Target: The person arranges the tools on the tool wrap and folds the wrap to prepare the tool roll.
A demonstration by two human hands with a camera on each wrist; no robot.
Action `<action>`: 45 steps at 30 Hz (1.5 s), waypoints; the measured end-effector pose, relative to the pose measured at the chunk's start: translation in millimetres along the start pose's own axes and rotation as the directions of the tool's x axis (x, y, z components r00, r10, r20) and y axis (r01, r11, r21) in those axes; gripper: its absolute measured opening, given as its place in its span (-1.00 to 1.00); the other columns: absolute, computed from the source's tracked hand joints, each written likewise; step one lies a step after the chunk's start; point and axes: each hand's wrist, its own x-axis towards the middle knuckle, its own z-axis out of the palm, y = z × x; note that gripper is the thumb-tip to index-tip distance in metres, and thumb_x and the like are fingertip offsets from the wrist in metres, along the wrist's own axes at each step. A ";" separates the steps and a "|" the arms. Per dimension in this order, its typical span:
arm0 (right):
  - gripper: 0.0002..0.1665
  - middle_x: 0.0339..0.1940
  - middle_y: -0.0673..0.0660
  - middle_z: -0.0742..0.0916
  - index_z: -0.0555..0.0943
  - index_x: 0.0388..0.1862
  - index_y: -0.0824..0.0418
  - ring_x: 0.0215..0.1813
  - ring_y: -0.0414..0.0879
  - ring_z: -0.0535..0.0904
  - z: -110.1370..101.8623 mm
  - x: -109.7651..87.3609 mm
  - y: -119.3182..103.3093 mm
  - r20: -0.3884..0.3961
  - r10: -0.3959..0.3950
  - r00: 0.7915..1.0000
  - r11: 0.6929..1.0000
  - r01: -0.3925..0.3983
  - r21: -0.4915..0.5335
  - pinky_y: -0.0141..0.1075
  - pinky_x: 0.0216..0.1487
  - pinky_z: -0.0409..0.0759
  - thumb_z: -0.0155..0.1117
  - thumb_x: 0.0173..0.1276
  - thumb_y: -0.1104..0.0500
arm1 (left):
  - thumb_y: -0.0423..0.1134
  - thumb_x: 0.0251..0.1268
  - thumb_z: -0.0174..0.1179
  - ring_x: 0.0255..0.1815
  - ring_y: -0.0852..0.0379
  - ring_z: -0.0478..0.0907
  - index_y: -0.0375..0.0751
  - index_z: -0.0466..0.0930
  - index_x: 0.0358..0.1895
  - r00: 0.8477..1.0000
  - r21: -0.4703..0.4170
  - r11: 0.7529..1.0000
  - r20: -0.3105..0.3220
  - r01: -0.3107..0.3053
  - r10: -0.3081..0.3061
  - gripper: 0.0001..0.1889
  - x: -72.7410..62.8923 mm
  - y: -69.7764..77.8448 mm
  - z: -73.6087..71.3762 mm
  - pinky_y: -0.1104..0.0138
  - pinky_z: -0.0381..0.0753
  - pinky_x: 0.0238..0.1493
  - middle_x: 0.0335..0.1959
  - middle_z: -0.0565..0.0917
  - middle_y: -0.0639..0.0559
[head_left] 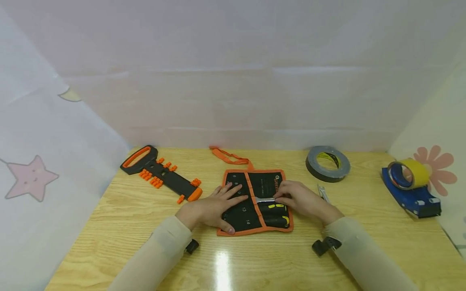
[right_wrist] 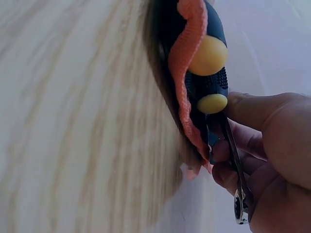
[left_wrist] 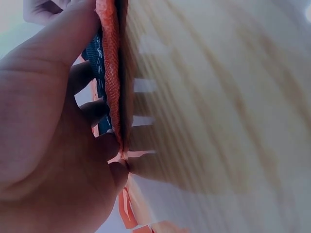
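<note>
A black tool pouch (head_left: 267, 184) with orange edging lies unfolded on the table, with size numbers printed down its left half. My left hand (head_left: 217, 205) presses on that half, its fingers spread and the thumb at the lower edge. My right hand (head_left: 298, 198) pinches a silver wrench (head_left: 265, 199) that lies across the pouch's right half; its ring end shows near the palm in the right wrist view. Just below the wrench, black-and-yellow handles (head_left: 275, 220) sit in the pouch. In the left wrist view, the orange edging (left_wrist: 112, 73) runs beside the left thumb.
A black rack (head_left: 171, 178) with orange clips lies at the left. Behind the pouch trails its orange strap (head_left: 229, 157). A grey tape roll (head_left: 327, 163), another silver wrench (head_left: 322, 193) and a blue tape dispenser (head_left: 411, 198) with yellow tape are on the right.
</note>
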 end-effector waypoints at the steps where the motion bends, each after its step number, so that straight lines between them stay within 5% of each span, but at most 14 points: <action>1: -0.86 -0.14 -0.08 0.75 0.87 -0.05 0.06 -0.12 -0.23 0.68 0.3 0.9 -0.5 0.001 -0.003 1.000 1.000 0.003 0.005 -0.34 -0.10 0.71 0.42 0.54 0.19 | 0.24 0.23 0.52 0.86 -0.18 -0.45 0.27 -0.02 0.81 1.000 0.000 1.000 0.000 0.001 -0.001 0.16 -0.2 -0.3 -0.1 -0.20 -0.29 0.81 0.86 -0.32 0.08; 17: -0.88 -0.20 -0.06 0.76 0.89 -0.10 0.08 -0.21 -0.27 0.66 3.3 11.6 -5.6 0.003 0.006 1.000 0.999 -0.006 0.044 -0.39 -0.19 0.65 0.45 0.51 0.18 | 0.24 0.23 0.52 0.86 -0.21 -0.43 0.23 -0.06 0.81 1.000 -0.009 1.000 -0.003 -0.018 0.018 0.18 0.4 1.6 -3.2 -0.20 -0.27 0.81 0.86 -0.30 0.04; 28: -0.88 -0.20 -0.07 0.79 0.89 -0.10 0.10 -0.18 -0.22 0.68 12.9 29.9 -18.3 0.026 0.005 1.000 0.999 -0.004 -0.041 -0.39 -0.17 0.67 0.48 0.49 0.14 | 0.23 0.24 0.52 0.86 -0.19 -0.43 0.26 -0.11 0.82 1.000 -0.005 1.000 0.000 -0.020 0.020 0.20 1.1 0.5 -3.4 -0.19 -0.28 0.81 0.86 -0.32 0.05; 35: -0.87 -0.20 -0.02 0.84 0.90 -0.12 0.13 -0.16 -0.14 0.72 9.3 35.3 -28.2 0.023 0.074 0.997 0.991 -0.071 -0.114 -0.19 -0.07 0.74 0.48 0.50 0.15 | 0.22 0.24 0.52 0.86 -0.19 -0.44 0.26 -0.09 0.82 1.000 -0.011 1.000 0.004 -0.018 0.018 0.19 0.5 1.0 -4.3 -0.19 -0.28 0.81 0.86 -0.32 0.06; 41: -0.82 -0.12 0.03 0.84 0.87 -0.03 0.17 -0.07 -0.05 0.76 -3.1 22.3 -16.7 0.021 0.114 0.993 0.990 -0.112 -0.084 -0.06 0.05 0.76 0.38 0.59 0.15 | 0.22 0.23 0.52 0.86 -0.19 -0.45 0.26 -0.08 0.82 1.000 -0.020 1.000 0.006 -0.017 0.017 0.19 0.1 0.0 -3.0 -0.20 -0.29 0.81 0.86 -0.33 0.06; 45: -0.82 -0.15 0.02 0.79 0.85 -0.01 0.16 -0.13 -0.12 0.68 -13.4 1.2 -4.3 -0.013 0.159 0.987 0.983 -0.160 -0.095 -0.13 -0.08 0.70 0.40 0.57 0.13 | 0.22 0.23 0.52 0.86 -0.20 -0.45 0.26 -0.08 0.82 1.000 -0.018 1.000 0.005 -0.021 0.021 0.19 -0.7 -1.1 -2.1 -0.21 -0.30 0.80 0.86 -0.33 0.05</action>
